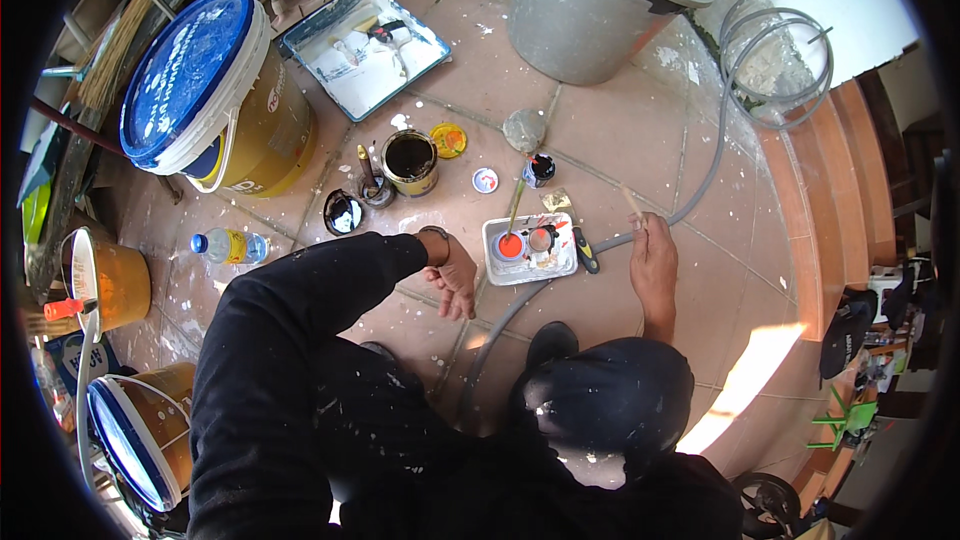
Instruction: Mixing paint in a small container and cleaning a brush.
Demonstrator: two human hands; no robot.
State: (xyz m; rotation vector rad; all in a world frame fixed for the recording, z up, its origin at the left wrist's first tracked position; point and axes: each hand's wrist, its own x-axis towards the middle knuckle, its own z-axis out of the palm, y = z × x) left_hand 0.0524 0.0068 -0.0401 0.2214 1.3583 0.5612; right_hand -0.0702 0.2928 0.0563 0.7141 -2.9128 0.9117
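My right hand point(654, 265) is closed around a thin wooden stick point(632, 202) that points up and away; I cannot tell whether it is a brush handle. My left hand point(456, 285) hangs with its fingers apart and nothing in it, left of a white plastic tray point(491, 266). In that tray are a cup of red-orange paint point(510, 247) and a second small cup point(541, 239). A slim brush point(516, 204) leans out of the red paint. Beside the tray lies a scraper with a black-and-yellow handle point(587, 258). Just beyond stands a small dark paint tin point(538, 171).
An open can of dark paint point(409, 158), a jar with a brush point(376, 188) and a water bottle point(230, 246) stand at left. Behind are a paint tray point(365, 90), a large bucket point(270, 125) and a grey bin point(570, 30). A grey hose point(712, 165) crosses the tiles.
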